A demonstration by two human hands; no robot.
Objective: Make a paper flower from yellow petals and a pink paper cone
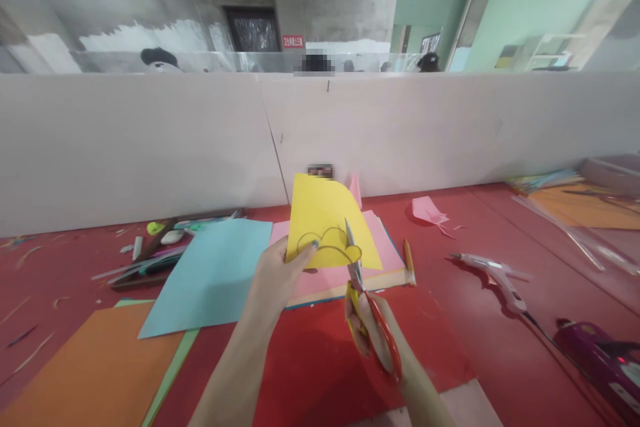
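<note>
My left hand (280, 273) pinches the lower left corner of a yellow sheet of paper (323, 207), thumb on top. Curved dark outlines are drawn along the sheet's lower part. In my right hand (373, 323) is a pair of scissors (385, 337) with one red and one yellow handle loop, my fingers through them. The blades point away from me and meet the sheet's lower right part, one blade lying over the paper. A small rounded yellow flap shows at the blades. Beneath the yellow sheet lies a stack of pink and other coloured paper (377, 227).
Light blue paper (215, 280) and orange paper (95, 360) lie left, near a tool tray (135, 280). On the right are a glue gun (495, 273), a purple corded device (600, 353) and pink scraps (427, 210). A white partition (150, 147) stands behind the red table.
</note>
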